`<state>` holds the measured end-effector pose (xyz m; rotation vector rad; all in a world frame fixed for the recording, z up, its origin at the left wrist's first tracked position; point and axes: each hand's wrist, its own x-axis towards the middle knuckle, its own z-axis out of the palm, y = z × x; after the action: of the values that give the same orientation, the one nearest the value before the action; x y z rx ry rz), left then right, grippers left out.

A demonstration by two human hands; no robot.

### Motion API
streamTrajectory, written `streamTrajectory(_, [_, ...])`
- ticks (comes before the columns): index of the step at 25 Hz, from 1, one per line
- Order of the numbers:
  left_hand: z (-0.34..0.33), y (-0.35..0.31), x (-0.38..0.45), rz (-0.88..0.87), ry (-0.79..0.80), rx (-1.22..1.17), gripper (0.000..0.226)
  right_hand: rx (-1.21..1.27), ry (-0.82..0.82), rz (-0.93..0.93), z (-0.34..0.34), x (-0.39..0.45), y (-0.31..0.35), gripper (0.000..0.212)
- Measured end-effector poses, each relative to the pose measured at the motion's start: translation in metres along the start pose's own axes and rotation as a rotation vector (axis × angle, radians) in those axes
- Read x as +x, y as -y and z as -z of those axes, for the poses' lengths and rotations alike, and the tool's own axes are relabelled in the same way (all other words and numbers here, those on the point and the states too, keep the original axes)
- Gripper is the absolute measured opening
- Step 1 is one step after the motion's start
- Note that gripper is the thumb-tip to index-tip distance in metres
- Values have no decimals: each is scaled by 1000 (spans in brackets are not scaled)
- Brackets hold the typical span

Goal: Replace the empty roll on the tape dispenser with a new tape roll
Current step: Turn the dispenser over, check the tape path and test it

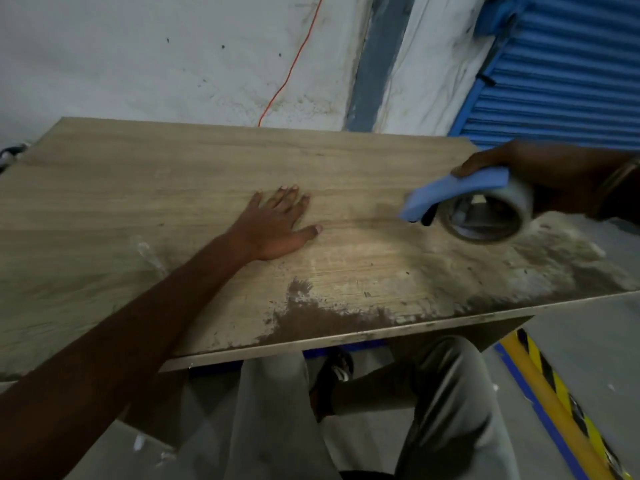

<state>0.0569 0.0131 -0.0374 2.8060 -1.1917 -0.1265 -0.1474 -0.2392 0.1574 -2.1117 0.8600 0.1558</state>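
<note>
Dispenser: your blue plastic tape dispenser [457, 194], right of frame, just above the worn wooden table [207, 168]; light, stiff.
Roll: clear tape roll [491, 216], slippery; take its rim.
Right hand [540, 174]: curled round the dispenser.
Left hand [277, 223]: spread flat, mid-table.

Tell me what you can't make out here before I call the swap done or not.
- Tape dispenser, head view: motion-blurred; how the roll sits on it is unclear.
- Tape roll: blurred, so new or used up is uncertain.
- Right hand: wrist cut by the frame's right edge; fingers hidden behind the dispenser.
- Left hand lies flat on the table; its palm side is hidden.
</note>
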Motion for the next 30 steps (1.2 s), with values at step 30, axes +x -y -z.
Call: streamTrajectory(30, [32, -21, 27, 321, -426, -1826, 85, 1211, 900, 208, -138, 172, 9, 79])
